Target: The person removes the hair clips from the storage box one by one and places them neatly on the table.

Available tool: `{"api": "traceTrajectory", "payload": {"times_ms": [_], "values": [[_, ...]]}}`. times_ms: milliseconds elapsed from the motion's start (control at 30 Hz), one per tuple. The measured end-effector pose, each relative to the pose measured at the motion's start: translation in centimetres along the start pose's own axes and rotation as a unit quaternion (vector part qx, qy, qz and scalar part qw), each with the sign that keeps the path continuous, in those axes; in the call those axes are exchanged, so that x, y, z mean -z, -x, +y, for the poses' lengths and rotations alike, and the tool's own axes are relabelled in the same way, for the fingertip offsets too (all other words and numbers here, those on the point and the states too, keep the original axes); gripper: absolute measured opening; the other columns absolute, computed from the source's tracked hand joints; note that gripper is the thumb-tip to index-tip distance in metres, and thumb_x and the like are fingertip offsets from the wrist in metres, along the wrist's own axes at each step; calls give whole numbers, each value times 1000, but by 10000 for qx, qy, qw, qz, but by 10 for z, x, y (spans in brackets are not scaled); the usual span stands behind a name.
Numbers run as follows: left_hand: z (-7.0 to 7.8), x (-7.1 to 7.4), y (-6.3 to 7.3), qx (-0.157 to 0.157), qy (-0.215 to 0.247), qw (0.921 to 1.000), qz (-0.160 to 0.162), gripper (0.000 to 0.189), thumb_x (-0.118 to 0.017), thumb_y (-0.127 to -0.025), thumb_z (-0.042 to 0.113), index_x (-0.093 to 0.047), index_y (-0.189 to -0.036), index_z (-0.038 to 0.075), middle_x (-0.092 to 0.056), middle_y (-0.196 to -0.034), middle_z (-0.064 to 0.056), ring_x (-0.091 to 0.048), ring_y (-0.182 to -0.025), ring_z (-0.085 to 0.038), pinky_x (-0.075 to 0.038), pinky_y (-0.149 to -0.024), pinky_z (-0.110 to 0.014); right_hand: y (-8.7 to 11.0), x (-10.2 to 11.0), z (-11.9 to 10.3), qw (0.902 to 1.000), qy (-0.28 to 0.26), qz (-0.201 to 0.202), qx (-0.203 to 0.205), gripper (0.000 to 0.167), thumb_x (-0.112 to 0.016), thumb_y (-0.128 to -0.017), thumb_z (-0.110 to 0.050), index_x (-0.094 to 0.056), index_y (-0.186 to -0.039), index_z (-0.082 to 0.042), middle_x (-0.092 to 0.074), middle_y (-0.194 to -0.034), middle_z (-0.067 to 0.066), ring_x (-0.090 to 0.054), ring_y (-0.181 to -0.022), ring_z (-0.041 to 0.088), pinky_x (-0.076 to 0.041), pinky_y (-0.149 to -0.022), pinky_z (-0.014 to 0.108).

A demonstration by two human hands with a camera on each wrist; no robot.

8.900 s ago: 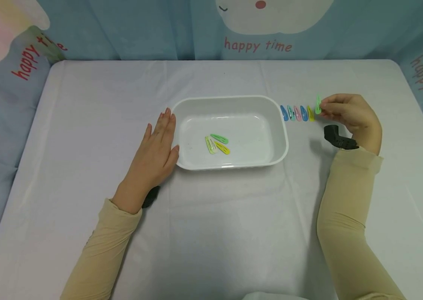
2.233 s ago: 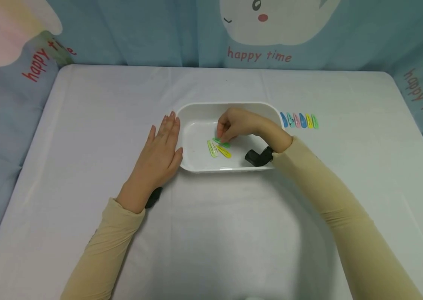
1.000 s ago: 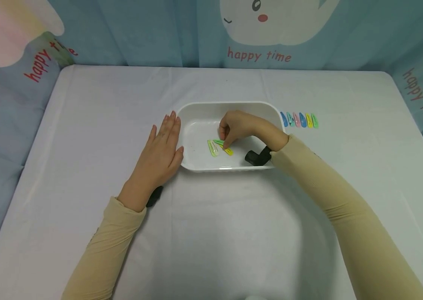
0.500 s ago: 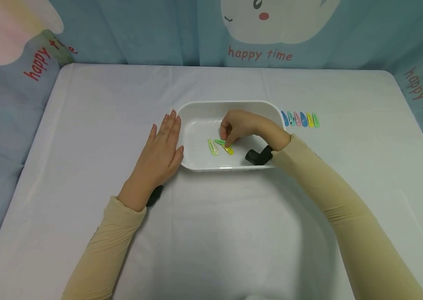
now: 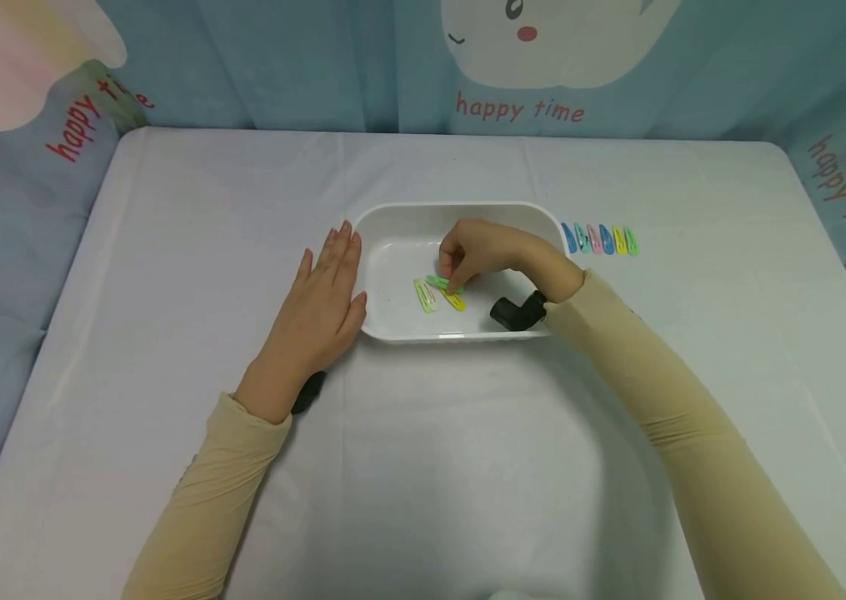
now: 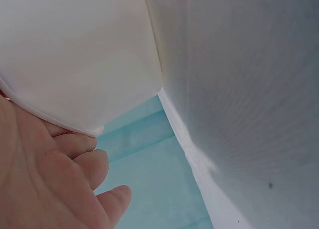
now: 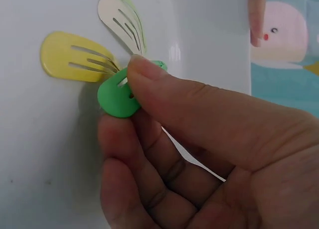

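Observation:
My right hand [image 5: 478, 250] reaches into the white tray [image 5: 407, 337] and pinches a green snap hair clip [image 7: 117, 98] between thumb and forefinger. Close by on the tray bottom lie a yellow hair clip [image 7: 75, 57], a cream hair clip [image 7: 119, 19] and a pale green one partly hidden under it. My left hand [image 5: 313, 308] rests with straight fingers against the tray's left end; in the left wrist view its fingers [image 6: 89, 161] touch the rim from outside.
On the white tablecloth [image 5: 407, 467], right of the tray, several hair clips [image 5: 600, 239] stand in a row: blue, teal, pink, blue, yellow, green. A blue curtain [image 5: 302, 67] hangs behind the table. Black wrist cameras [image 5: 518, 313] sit on both wrists.
Earlier my right hand placed a green clip at the row's right end, then moved back into the tray. It now pinches another green clip and lifts it slightly. The left hand stays at the tray.

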State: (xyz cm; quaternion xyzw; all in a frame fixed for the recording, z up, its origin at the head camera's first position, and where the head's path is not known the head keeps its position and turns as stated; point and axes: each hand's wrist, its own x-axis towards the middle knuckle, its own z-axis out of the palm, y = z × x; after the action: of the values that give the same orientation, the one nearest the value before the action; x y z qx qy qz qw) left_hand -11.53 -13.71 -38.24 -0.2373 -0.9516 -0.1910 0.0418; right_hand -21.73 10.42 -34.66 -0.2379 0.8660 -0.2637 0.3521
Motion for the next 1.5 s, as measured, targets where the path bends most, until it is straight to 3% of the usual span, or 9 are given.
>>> {"api": "traceTrajectory", "payload": {"times_ms": [233, 867, 1133, 1500], "values": [[0, 0, 0, -12, 17, 10000, 26, 63, -34, -97, 23, -12, -149, -4, -6, -156, -16, -4, -144, -25, -6, -113, -49, 1, 2, 0, 9997, -196, 99, -82, 11, -74, -76, -3, -63, -77, -4, -58, -69, 3, -49, -64, 15, -41, -61, 25], [0, -1, 1, -81, 119, 9998, 128, 62, -34, -97, 22, -13, -149, -5, -8, -156, -17, -5, -144, -26, -8, -112, -51, 12, 2, -2, 9974, -548, 434, 154, 6, -68, -82, -3, -63, -80, -1, -60, -72, 6, -53, -66, 17, -47, -64, 27], [0, -1, 1, -81, 92, 9998, 126, 62, -35, -97, 22, -13, -149, -4, -8, -156, -17, -5, -144, -26, -8, -112, -51, 20, 4, -5, 9948, -824, 539, 255, 3, -66, -82, -1, -63, -81, 0, -64, -77, 13, -59, -73, 26, -50, -70, 34], [0, 0, 2, -66, 71, 9999, 94, 62, -34, -98, 23, -12, -149, -4, -6, -156, -16, -4, -144, -26, -7, -112, -51, 30, 9, -3, 9905, -1025, 799, 450, 5, -64, -81, -2, -64, -84, 2, -65, -76, 10, -61, -78, 34, -51, -73, 37]]}}
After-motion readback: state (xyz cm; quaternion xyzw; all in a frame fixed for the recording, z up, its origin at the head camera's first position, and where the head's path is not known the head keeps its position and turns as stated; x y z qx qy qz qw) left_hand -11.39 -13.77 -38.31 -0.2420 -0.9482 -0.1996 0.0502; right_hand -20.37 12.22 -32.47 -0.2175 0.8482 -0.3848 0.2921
